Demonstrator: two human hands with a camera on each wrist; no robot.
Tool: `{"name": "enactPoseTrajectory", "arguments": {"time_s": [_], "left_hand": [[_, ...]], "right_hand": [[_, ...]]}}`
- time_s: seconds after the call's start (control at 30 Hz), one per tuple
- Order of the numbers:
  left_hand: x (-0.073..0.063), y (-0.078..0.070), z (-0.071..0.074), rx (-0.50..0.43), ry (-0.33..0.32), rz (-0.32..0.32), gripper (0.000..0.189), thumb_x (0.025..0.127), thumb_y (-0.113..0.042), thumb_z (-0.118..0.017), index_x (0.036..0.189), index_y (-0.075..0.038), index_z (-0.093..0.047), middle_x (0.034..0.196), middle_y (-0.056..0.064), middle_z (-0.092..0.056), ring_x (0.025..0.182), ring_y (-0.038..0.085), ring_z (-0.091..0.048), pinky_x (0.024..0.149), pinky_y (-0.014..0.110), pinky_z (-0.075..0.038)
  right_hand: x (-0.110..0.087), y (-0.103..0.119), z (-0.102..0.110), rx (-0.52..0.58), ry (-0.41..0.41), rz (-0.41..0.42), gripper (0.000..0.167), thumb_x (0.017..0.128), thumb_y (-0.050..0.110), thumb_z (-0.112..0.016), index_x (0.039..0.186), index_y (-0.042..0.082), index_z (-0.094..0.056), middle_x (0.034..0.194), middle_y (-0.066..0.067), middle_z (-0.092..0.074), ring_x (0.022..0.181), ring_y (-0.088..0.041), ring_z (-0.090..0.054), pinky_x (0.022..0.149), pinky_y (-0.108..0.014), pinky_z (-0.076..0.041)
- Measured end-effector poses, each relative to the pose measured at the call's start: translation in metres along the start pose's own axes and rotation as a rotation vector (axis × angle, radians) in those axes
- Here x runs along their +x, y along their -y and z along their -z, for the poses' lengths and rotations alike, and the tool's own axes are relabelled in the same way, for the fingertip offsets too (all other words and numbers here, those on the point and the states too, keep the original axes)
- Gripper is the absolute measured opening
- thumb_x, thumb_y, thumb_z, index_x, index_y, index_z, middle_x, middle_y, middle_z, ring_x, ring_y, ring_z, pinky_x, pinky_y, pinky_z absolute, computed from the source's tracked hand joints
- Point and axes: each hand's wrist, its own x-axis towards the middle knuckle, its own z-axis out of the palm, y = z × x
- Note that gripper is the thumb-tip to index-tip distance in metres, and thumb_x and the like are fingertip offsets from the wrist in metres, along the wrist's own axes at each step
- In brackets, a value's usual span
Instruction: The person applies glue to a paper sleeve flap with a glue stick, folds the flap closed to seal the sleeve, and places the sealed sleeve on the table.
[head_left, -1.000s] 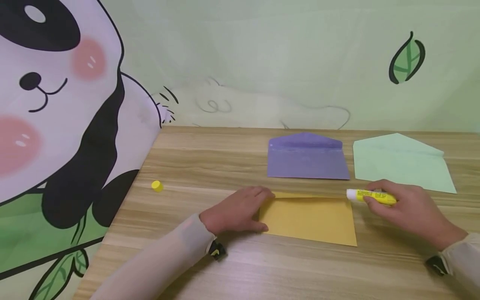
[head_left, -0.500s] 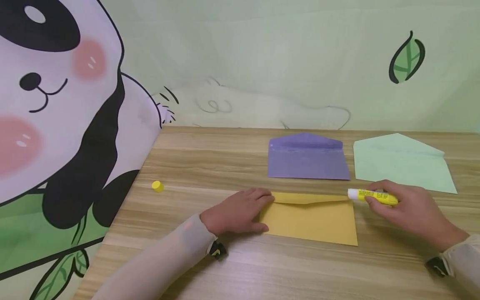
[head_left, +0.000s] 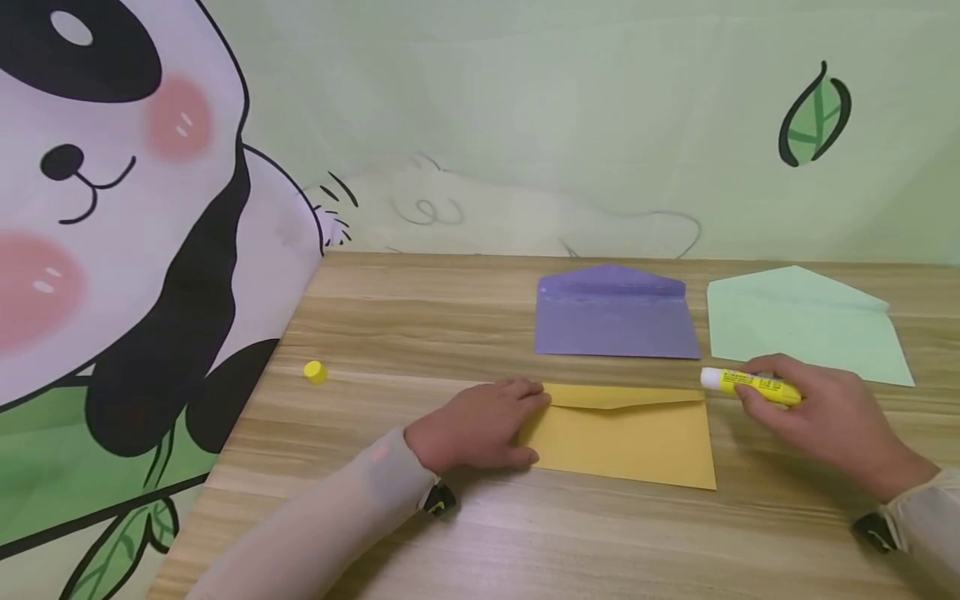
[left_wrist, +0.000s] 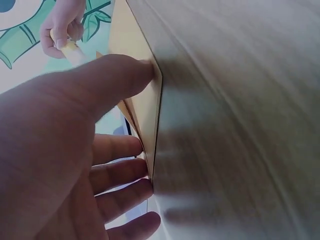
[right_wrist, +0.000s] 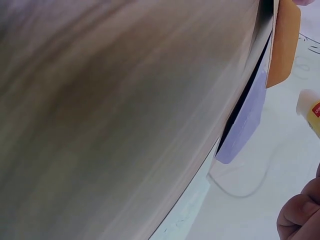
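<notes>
A yellow envelope [head_left: 618, 446] lies on the table with its narrow flap [head_left: 600, 396] folded toward the near side, the flap's edge standing slightly off the body. My left hand [head_left: 476, 425] rests at the envelope's left end, fingers spread along it. In the left wrist view its thumb [left_wrist: 132, 75] lies on the paper near a corner, the other fingers straight along the edge. Off the envelope's upper right corner, my right hand [head_left: 821, 417] grips an uncapped yellow glue stick [head_left: 761, 386], white end pointing left. The right wrist view catches only part of that hand [right_wrist: 302, 212].
A purple envelope [head_left: 615, 329] and a mint green envelope [head_left: 795, 329] lie behind, both with flaps up. The yellow cap [head_left: 315, 372] sits near the table's left edge. A panda-printed backdrop [head_left: 487, 125] stands behind the wooden table [head_left: 420, 333].
The yellow envelope's flap has come down toward the near side. My right hand with the glue stick has shifted slightly right and away. My left hand has stayed nearly still.
</notes>
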Motion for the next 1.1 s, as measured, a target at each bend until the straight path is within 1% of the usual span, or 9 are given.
{"name": "enactPoseTrajectory", "arguments": {"time_s": [0.3,0.43,0.5,0.6,0.7,0.77,0.9,1.0,1.1], "left_hand": [[-0.002,-0.005,0.001,0.008,0.006,-0.001,0.071,0.093,-0.047,-0.06,0.155,-0.02,-0.04,0.156,0.01,-0.043,0.144,0.028,-0.041,0.114,0.043,-0.039],[0.0,-0.006,0.001,0.062,-0.006,-0.01,0.069,0.092,-0.047,-0.058,0.153,-0.019,-0.043,0.152,0.009,-0.046,0.142,0.029,-0.042,0.114,0.043,-0.038],[0.002,-0.007,0.0,0.092,-0.019,-0.017,0.068,0.091,-0.047,-0.058,0.151,-0.017,-0.045,0.148,0.009,-0.049,0.139,0.029,-0.045,0.113,0.043,-0.04],[0.005,-0.009,-0.002,0.125,-0.044,-0.032,0.066,0.089,-0.045,-0.059,0.147,-0.015,-0.049,0.143,0.007,-0.05,0.133,0.027,-0.049,0.109,0.042,-0.043],[0.007,-0.01,-0.003,0.135,-0.062,-0.05,0.063,0.088,-0.043,-0.059,0.142,-0.012,-0.052,0.142,0.006,-0.05,0.132,0.026,-0.05,0.109,0.04,-0.044],[0.009,-0.01,-0.004,0.133,-0.074,-0.057,0.059,0.09,-0.042,-0.057,0.139,-0.01,-0.055,0.143,0.006,-0.051,0.132,0.026,-0.051,0.11,0.038,-0.043],[0.014,-0.012,-0.001,0.121,-0.081,-0.061,0.045,0.097,-0.036,-0.048,0.13,-0.008,-0.061,0.139,0.006,-0.056,0.128,0.024,-0.055,0.109,0.034,-0.044],[0.016,-0.013,0.002,0.11,-0.081,-0.057,0.036,0.099,-0.032,-0.045,0.12,-0.011,-0.064,0.131,0.004,-0.061,0.119,0.021,-0.06,0.104,0.033,-0.047],[0.018,-0.014,0.004,0.113,-0.092,-0.053,0.031,0.095,-0.03,-0.05,0.118,-0.014,-0.063,0.119,0.001,-0.064,0.109,0.018,-0.062,0.096,0.032,-0.051]], "right_hand": [[0.0,0.0,0.001,-0.018,0.005,-0.017,0.023,0.074,0.018,-0.083,0.095,0.019,-0.072,0.059,0.012,-0.053,0.048,0.002,-0.034,0.044,-0.018,-0.029],[-0.001,-0.002,0.0,-0.027,0.007,-0.016,0.024,0.074,0.019,-0.083,0.095,0.02,-0.072,0.059,0.013,-0.052,0.049,0.003,-0.032,0.044,-0.018,-0.028],[-0.002,-0.002,-0.001,-0.027,0.004,-0.014,0.024,0.074,0.019,-0.083,0.095,0.02,-0.072,0.059,0.013,-0.052,0.049,0.003,-0.032,0.044,-0.018,-0.028],[-0.002,-0.003,-0.001,-0.031,0.006,-0.023,0.024,0.074,0.02,-0.083,0.095,0.02,-0.072,0.059,0.013,-0.052,0.049,0.003,-0.032,0.044,-0.018,-0.028],[-0.003,-0.003,-0.001,-0.029,0.003,-0.017,0.024,0.074,0.019,-0.083,0.095,0.02,-0.072,0.058,0.013,-0.051,0.048,0.003,-0.031,0.044,-0.018,-0.027],[-0.003,-0.002,-0.001,-0.028,0.0,-0.011,0.024,0.074,0.019,-0.083,0.096,0.02,-0.072,0.058,0.014,-0.05,0.048,0.003,-0.03,0.043,-0.018,-0.027],[-0.003,-0.002,-0.001,-0.026,-0.001,-0.001,0.025,0.074,0.019,-0.083,0.096,0.019,-0.072,0.058,0.013,-0.051,0.048,0.003,-0.03,0.043,-0.018,-0.027],[-0.002,-0.002,0.0,-0.022,-0.002,-0.003,0.024,0.074,0.018,-0.083,0.096,0.019,-0.072,0.059,0.012,-0.052,0.048,0.003,-0.032,0.044,-0.018,-0.028],[-0.001,-0.001,0.001,-0.017,-0.005,-0.001,0.024,0.073,0.018,-0.083,0.095,0.019,-0.072,0.06,0.012,-0.054,0.048,0.002,-0.034,0.044,-0.018,-0.029]]}}
